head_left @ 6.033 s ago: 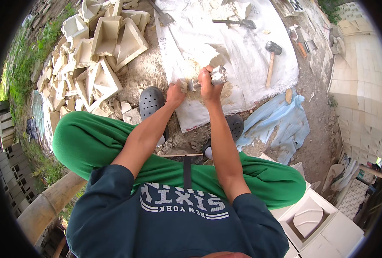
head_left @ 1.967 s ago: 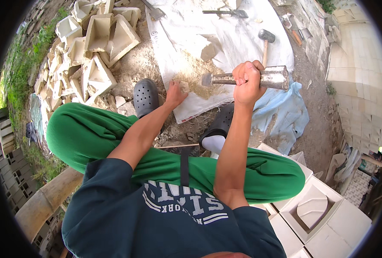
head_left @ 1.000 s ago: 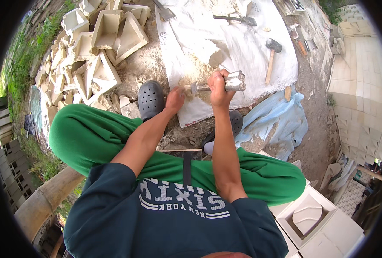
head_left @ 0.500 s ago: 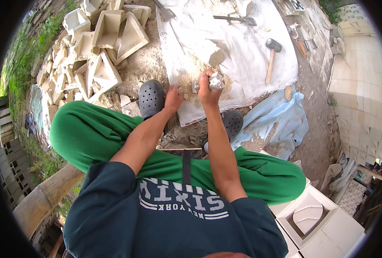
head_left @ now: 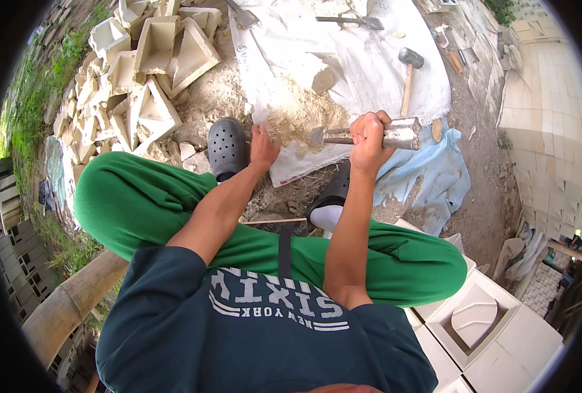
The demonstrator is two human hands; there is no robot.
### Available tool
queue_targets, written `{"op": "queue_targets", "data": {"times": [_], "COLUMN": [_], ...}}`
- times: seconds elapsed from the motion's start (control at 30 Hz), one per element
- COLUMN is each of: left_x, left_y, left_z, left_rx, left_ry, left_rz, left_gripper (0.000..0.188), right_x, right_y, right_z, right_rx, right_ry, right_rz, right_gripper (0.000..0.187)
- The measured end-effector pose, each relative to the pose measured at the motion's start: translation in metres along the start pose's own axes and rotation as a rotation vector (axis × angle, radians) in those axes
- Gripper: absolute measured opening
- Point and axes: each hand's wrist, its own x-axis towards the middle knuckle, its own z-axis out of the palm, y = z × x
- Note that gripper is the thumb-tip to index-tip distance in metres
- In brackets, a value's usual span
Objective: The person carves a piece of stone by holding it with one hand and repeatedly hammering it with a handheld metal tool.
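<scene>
My right hand (head_left: 368,141) is closed round a short, thick metal tool (head_left: 405,133), chisel-like. A flat blade juts from its left side, above the sheet's near edge; its broad pale cylinder points right. My left hand (head_left: 264,145) rests low beside the grey clog on my left foot (head_left: 227,147), at the sheet's left edge. Its fingers are curled, and what they hold, if anything, is hidden. Beneath and beyond both hands spreads a white woven sheet (head_left: 284,49), dusted with pale stone powder (head_left: 304,111). A pale stone chunk (head_left: 323,80) lies on it past the powder.
A heap of broken pale stone blocks (head_left: 148,105) rises at the far left. On the sheet lie a black-headed mallet (head_left: 408,78) and a dark flat-bladed tool (head_left: 350,21). Blue cloth (head_left: 428,177) is crumpled at the right. Carved pale tiles (head_left: 473,316) stand behind my right knee.
My right hand has lifted the chisel-like tool off the powdery patch and swung it to the right, turning it sideways. The left hand has stayed nearly in place.
</scene>
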Motion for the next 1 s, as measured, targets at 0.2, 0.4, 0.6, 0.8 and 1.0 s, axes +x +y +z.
{"op": "queue_targets", "data": {"times": [0.2,0.4,0.6,0.8,1.0], "left_x": [0.061,0.078,0.082,0.083,0.070], "left_y": [0.008,0.006,0.003,0.021,0.008], "left_z": [-0.009,-0.030,-0.035,-0.023,0.002], "left_rx": [0.400,0.347,0.337,0.156,0.070], "left_ry": [0.174,-0.152,-0.106,-0.050,-0.410], "left_rz": [0.142,-0.096,-0.080,-0.042,0.086], "left_gripper": [0.059,0.047,0.040,0.043,0.040], "right_x": [-0.018,-0.023,-0.022,-0.016,-0.011], "right_y": [0.021,0.038,0.040,0.042,0.015], "right_z": [-0.013,-0.015,-0.007,-0.010,-0.009], "right_rx": [0.027,0.043,0.229,0.256,0.180], "right_ry": [0.128,0.169,0.117,0.154,0.105], "right_rz": [0.127,0.202,0.092,0.068,0.050], "right_gripper": [0.021,0.019,0.021,0.026,0.026]}}
